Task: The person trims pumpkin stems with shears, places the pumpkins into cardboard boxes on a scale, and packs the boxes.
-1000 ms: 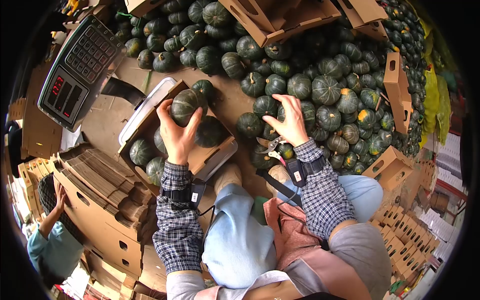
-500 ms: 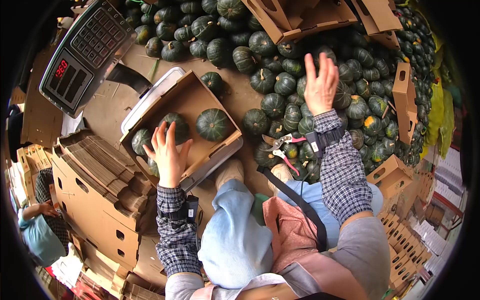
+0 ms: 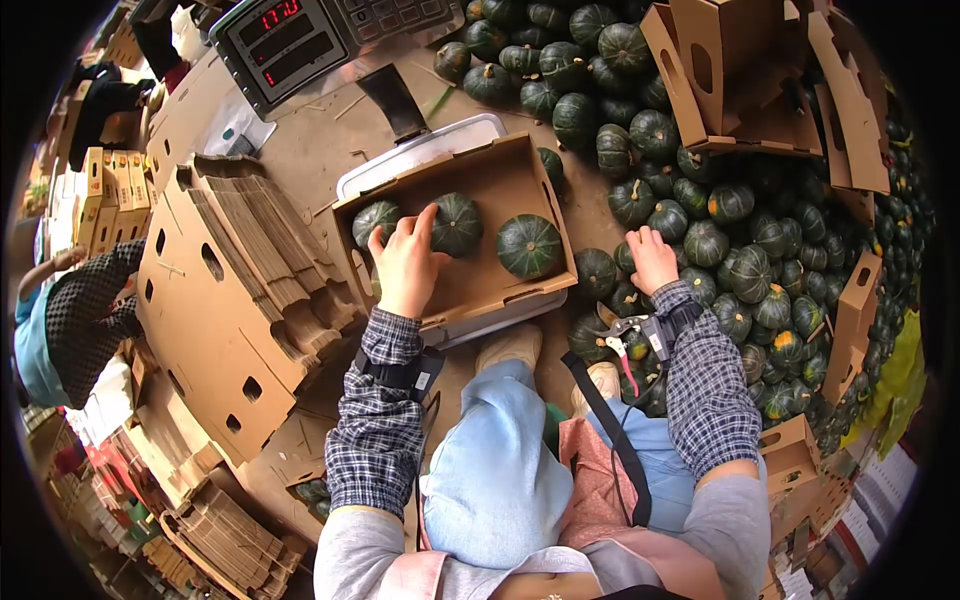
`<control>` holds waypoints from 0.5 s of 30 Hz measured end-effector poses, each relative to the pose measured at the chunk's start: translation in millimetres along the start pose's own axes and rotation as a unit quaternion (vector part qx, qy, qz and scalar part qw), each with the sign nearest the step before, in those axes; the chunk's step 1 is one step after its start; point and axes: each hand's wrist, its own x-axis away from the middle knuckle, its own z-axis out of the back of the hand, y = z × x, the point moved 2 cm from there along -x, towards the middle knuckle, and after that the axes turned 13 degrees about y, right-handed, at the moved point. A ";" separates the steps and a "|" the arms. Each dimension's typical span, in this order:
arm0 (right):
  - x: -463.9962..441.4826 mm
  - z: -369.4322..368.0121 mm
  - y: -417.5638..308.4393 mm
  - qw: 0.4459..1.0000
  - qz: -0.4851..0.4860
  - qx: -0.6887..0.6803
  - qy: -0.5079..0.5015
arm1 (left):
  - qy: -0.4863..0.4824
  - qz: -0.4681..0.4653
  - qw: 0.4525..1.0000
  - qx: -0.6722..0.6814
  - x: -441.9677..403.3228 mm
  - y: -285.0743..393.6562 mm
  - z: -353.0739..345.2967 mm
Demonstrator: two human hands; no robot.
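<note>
A cardboard box (image 3: 480, 160) sits on the tray of a digital scale, with dark green squashes (image 3: 528, 246) inside. My left hand (image 3: 405, 268) is over its left side, fingers apart, between the left squash (image 3: 377, 222) and the middle squash (image 3: 457, 224). Whether it touches either I cannot tell. At the near edge of the squash pile, my right hand (image 3: 653, 262) has its fingers bent down over a squash (image 3: 624, 258), mostly hidden beneath it. Pruning shears (image 3: 622, 335) with pink-and-white handles are just below my right wrist.
The scale's display (image 3: 285, 45) shows red digits behind the box. Flattened cardboard boxes (image 3: 215, 300) are stacked at left. An open carton (image 3: 740, 100) stands on the pile (image 3: 780, 240) at upper right. Another person (image 3: 75, 320) is at far left.
The view has swung left. My right hand has come down from above the pile onto its near edge, its fingers bending. My left hand stays over the box. The scale's digits have changed.
</note>
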 end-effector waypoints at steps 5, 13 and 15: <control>15.8 66.6 -4.0 0.778 -0.244 -0.577 0.046 | 0.048 0.040 0.985 0.161 -17.7 20.0 -27.0; 32.0 115.4 -108.3 0.792 -0.064 -0.555 0.244 | -0.344 0.311 0.434 0.773 20.0 110.5 1.6; 49.8 107.7 -104.8 0.850 -0.097 -0.465 0.227 | -0.349 0.332 0.374 0.793 17.1 101.6 -6.6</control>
